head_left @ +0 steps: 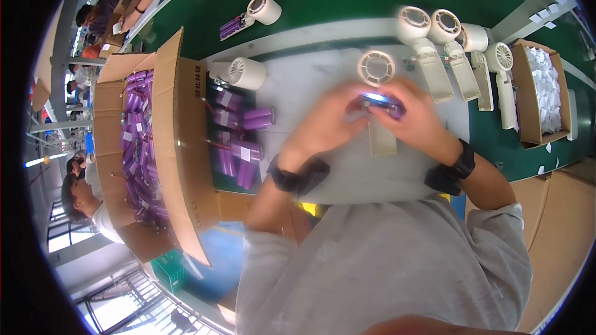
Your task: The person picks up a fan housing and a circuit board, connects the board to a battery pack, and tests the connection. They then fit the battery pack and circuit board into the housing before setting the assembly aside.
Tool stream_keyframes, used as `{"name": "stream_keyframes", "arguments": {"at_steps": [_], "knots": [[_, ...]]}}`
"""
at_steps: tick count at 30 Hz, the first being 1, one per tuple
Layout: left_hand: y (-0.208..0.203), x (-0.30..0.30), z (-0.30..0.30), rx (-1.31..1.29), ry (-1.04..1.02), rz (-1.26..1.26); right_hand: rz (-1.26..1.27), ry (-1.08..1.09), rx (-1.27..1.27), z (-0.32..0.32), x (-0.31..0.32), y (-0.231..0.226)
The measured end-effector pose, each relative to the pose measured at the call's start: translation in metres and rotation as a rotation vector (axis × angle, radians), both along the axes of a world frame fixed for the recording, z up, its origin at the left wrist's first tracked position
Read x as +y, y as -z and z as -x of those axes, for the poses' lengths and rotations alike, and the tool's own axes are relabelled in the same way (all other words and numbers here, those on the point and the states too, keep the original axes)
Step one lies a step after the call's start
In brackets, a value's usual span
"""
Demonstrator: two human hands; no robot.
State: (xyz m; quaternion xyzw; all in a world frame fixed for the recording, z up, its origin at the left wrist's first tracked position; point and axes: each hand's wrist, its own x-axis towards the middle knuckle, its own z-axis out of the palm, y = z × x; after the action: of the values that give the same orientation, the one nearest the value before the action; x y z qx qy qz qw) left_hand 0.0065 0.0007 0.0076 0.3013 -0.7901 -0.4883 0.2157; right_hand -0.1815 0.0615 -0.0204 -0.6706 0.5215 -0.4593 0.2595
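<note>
Over the white work mat (298,180), my left hand (332,121) and my right hand (417,115) meet, fingers closed around a purple battery pack (393,110). A bright bluish-white light glows at its upper edge; motion blurs the details there. Just beneath my hands lies a cream handheld fan housing (376,68), its round head beyond my fingers and its handle towards me. My hands hide its middle. Loose purple battery packs (248,149) with thin wires lie left of the mat.
A cardboard box (186,130) full of purple packs stands left. Several cream fan housings (434,74) line the mat's right side, beside a box of white pieces (543,87). A fan head (247,73) lies at the mat's left. Other people (93,18) are at far left.
</note>
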Motion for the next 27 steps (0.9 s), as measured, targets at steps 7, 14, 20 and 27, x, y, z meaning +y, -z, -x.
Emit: {"name": "stream_keyframes", "arguments": {"at_steps": [7, 14, 20, 27], "knots": [[0.008, 0.007, 0.005, 0.061, -0.077, -0.157, -0.057, 0.019, 0.021, 0.001, 0.002, -0.008], [0.013, 0.016, 0.01, 0.074, -0.147, -0.171, -0.075, 0.035, 0.054, 0.002, 0.005, -0.012], [0.011, 0.018, 0.01, 0.045, -0.169, -0.211, -0.129, 0.068, 0.042, 0.004, 0.009, -0.01], [0.011, 0.017, 0.008, 0.058, -0.147, -0.3, -0.097, 0.04, 0.047, 0.006, 0.01, -0.01]]}}
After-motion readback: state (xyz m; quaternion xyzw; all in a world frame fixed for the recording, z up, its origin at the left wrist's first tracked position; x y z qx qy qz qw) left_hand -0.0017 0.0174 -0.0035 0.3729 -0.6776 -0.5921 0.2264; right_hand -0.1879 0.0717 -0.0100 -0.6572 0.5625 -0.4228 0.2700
